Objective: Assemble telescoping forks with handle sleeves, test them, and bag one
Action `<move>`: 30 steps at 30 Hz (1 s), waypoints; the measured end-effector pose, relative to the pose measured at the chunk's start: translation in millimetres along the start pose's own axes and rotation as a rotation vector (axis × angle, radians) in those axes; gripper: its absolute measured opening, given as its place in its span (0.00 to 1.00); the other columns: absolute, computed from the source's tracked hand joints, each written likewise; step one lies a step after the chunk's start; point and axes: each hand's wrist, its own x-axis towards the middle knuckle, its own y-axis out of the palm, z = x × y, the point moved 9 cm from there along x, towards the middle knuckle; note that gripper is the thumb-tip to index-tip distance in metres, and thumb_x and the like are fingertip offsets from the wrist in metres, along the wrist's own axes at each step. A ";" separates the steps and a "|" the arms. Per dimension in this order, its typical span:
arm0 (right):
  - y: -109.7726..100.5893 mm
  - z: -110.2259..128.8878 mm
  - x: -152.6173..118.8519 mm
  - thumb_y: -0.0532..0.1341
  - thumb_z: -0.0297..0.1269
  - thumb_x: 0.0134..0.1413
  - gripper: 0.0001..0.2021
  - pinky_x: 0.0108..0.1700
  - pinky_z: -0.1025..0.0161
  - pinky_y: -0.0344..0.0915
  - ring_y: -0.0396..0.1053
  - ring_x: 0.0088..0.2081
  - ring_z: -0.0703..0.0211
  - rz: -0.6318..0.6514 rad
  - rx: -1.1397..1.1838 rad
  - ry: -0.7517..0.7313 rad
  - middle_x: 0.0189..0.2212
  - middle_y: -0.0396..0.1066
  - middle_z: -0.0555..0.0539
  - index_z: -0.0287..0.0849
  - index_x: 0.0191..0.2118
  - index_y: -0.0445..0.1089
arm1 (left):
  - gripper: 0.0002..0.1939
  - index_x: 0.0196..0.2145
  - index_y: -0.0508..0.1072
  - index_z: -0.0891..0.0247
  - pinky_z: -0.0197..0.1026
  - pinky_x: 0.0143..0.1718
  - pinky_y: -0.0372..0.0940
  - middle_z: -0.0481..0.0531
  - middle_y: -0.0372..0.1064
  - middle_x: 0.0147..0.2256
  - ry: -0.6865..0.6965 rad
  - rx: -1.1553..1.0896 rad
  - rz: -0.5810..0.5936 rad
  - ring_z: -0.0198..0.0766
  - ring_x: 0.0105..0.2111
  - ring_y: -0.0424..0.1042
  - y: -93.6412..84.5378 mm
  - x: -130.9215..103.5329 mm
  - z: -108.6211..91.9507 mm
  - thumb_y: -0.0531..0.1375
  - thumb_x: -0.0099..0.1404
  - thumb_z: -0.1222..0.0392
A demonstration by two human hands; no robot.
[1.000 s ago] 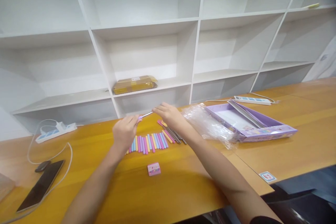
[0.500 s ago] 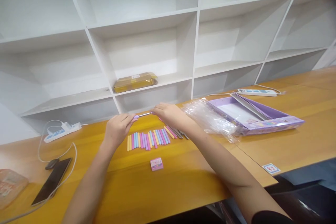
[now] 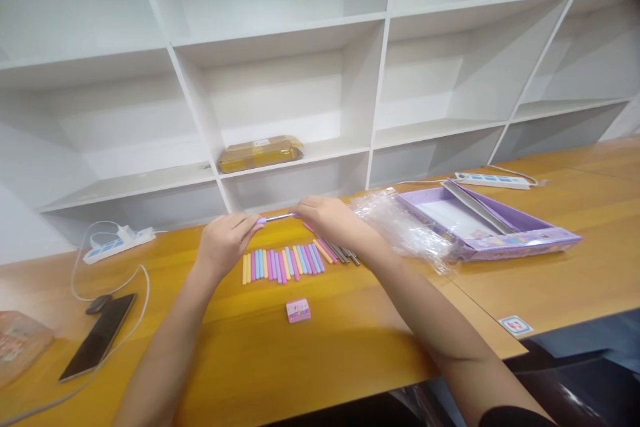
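Note:
Between my two hands stretches a thin metal rod (image 3: 278, 218) with purple ends, held roughly level over the table's far side. My left hand (image 3: 223, 243) is closed round its left purple end. Fingers bent, my right hand (image 3: 325, 217) grips the other end, most of which it hides. Below them lies a row of pink, yellow, blue and purple sticks (image 3: 280, 264), side by side. Bare metal rods (image 3: 345, 253) rest at the row's right, partly behind my right wrist. A small pink box (image 3: 299, 310) sits nearer to me.
To the right stand crumpled clear plastic (image 3: 395, 220) and a purple open box (image 3: 520, 247). A phone (image 3: 97, 340), a cable and a power strip (image 3: 120, 245) are on the left. White shelves (image 3: 300, 33) rise behind, holding a taped parcel (image 3: 263, 153).
The view has shifted very slightly. Both hands keep the same hold on the rod, and the things on the table lie as before.

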 end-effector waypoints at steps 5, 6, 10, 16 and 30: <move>-0.5 -1.9 -0.5 0.59 0.28 0.77 0.11 0.40 0.62 0.60 0.74 0.44 0.55 0.009 0.019 0.035 0.43 0.80 0.44 0.42 0.53 0.78 | 0.06 0.45 0.80 0.59 0.42 0.34 0.62 0.48 0.83 0.35 0.022 -0.008 -0.022 0.37 0.32 0.78 -2.9 0.8 -4.6 0.62 0.80 0.58; -0.5 -2.1 -0.6 0.58 0.29 0.78 0.11 0.40 0.62 0.60 0.74 0.44 0.55 0.014 0.025 0.038 0.44 0.80 0.43 0.42 0.53 0.79 | 0.06 0.45 0.80 0.59 0.42 0.34 0.62 0.48 0.83 0.34 0.019 -0.009 -0.019 0.37 0.32 0.78 -3.2 0.7 -4.7 0.62 0.80 0.58; -0.4 -2.6 -0.3 0.57 0.32 0.80 0.11 0.41 0.61 0.61 0.74 0.45 0.54 0.030 0.035 0.046 0.44 0.80 0.42 0.41 0.52 0.79 | 0.08 0.45 0.80 0.58 0.43 0.34 0.62 0.48 0.82 0.33 0.006 -0.018 -0.004 0.38 0.32 0.78 -3.4 -0.1 -3.4 0.61 0.81 0.58; -3.7 -1.4 1.0 0.57 0.37 0.81 0.12 0.39 0.62 0.58 0.73 0.42 0.56 0.005 0.031 0.062 0.41 0.80 0.43 0.42 0.50 0.80 | 0.14 0.43 0.78 0.61 0.44 0.34 0.60 0.52 0.79 0.33 0.003 0.034 0.091 0.40 0.33 0.75 3.7 3.2 -3.7 0.56 0.83 0.56; -16.7 -7.9 -1.5 0.58 0.32 0.78 0.11 0.38 0.62 0.57 0.73 0.40 0.58 -0.177 -0.065 -0.010 0.40 0.81 0.46 0.45 0.51 0.80 | 0.20 0.43 0.79 0.58 0.42 0.32 0.55 0.54 0.80 0.38 -0.245 0.106 0.356 0.44 0.38 0.75 13.5 -2.8 31.0 0.50 0.85 0.50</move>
